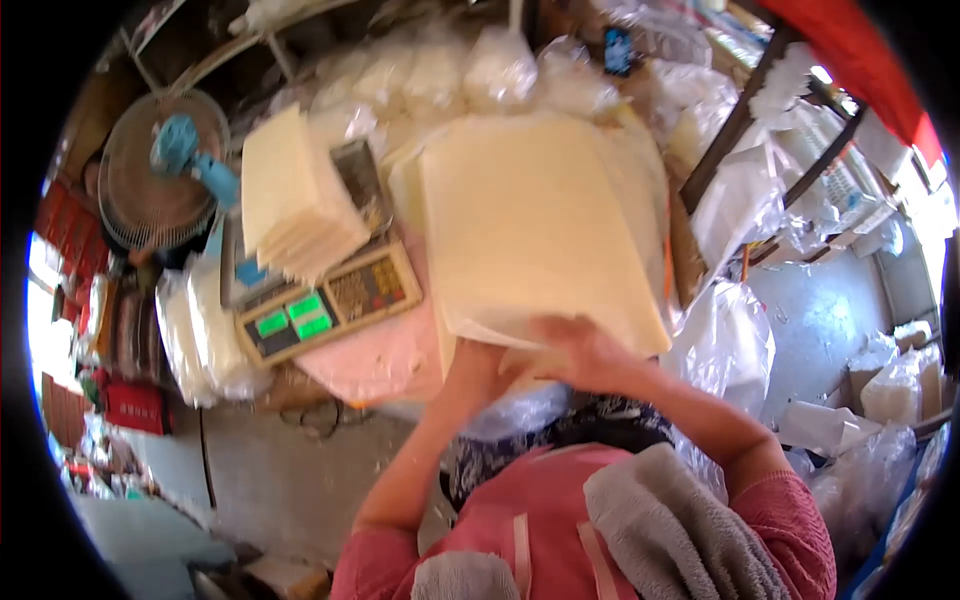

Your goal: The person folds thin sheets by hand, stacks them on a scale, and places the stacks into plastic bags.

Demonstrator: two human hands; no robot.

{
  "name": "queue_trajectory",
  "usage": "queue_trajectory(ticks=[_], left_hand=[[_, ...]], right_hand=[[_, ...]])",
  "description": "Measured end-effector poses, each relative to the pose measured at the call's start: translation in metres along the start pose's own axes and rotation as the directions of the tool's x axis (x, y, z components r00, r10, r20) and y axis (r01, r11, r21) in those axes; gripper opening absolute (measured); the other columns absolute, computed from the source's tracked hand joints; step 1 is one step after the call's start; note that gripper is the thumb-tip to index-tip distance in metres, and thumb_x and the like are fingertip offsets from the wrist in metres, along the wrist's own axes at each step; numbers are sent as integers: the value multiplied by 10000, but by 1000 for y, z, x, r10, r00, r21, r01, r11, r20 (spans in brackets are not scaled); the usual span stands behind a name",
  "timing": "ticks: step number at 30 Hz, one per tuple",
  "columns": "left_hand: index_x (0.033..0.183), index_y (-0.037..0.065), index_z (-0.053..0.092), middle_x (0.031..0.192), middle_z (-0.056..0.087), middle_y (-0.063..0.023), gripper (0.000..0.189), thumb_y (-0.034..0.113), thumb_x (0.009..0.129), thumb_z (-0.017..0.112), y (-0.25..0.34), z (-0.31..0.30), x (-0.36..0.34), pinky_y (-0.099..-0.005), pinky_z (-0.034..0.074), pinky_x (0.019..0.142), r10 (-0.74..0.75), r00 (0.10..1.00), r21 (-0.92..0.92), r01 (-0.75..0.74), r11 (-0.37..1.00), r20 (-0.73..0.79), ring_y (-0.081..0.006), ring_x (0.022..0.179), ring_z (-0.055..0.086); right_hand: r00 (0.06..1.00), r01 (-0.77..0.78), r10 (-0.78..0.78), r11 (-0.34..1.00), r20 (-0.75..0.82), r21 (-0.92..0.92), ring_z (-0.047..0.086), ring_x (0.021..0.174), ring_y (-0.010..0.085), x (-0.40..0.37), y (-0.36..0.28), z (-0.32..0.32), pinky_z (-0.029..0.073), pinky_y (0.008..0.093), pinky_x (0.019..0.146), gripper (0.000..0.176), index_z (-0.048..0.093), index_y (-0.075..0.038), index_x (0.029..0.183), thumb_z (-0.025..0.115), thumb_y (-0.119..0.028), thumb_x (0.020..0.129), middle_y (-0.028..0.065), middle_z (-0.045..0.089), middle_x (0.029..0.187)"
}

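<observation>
A thick stack of large cream sheets (530, 220) lies in front of me, its near edge toward my body and one top corner slightly lifted. My left hand (482, 372) is at this near edge, its fingers hidden beneath the lifted sheet. Beside it, my right hand (585, 355) reaches across the same edge with its fingers stretched out, blurred by motion, over the sheet. To the left, a digital scale (335, 305) with green displays carries a smaller pile of cream sheets (295, 190).
A fan (160, 170) stands at the far left. White plastic-wrapped packs (205, 330) lie left of the scale. Filled clear bags (500, 65) line the back of the table. Pink sheeting (375, 355) shows under the scale. Plastic bags (725, 340) hang at the right.
</observation>
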State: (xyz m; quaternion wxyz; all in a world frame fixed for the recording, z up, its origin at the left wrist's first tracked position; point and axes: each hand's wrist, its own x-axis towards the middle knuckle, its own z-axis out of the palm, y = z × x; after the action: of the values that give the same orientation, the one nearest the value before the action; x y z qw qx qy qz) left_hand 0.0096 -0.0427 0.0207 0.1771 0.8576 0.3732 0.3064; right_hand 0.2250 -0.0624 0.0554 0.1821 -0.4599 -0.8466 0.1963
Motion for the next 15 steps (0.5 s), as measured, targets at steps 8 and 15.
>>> queue_trajectory(ticks=[8, 15], left_hand=[[1412, 143, 390, 1487, 252, -196, 685, 540, 869, 522, 1, 29, -11, -651, 71, 1072, -182, 961, 259, 126, 958, 207, -463, 1372, 156], [1366, 48, 408, 1446, 337, -183, 613, 302, 852, 626, -51, 24, -22, -485, 201, 1111, -401, 912, -342, 404, 849, 81, -362, 1365, 257]], right_hand=[[892, 17, -62, 994, -448, -104, 632, 910, 352, 17, -10, -111, 522, 402, 764, 438, 576, -30, 1165, 465, 51, 749, 188, 636, 1077], [917, 144, -273, 906, -289, -397, 628, 906, 271, -15, -40, -101, 521, 358, 767, 441, 529, -7, 1185, 527, -61, 747, 150, 593, 1127]])
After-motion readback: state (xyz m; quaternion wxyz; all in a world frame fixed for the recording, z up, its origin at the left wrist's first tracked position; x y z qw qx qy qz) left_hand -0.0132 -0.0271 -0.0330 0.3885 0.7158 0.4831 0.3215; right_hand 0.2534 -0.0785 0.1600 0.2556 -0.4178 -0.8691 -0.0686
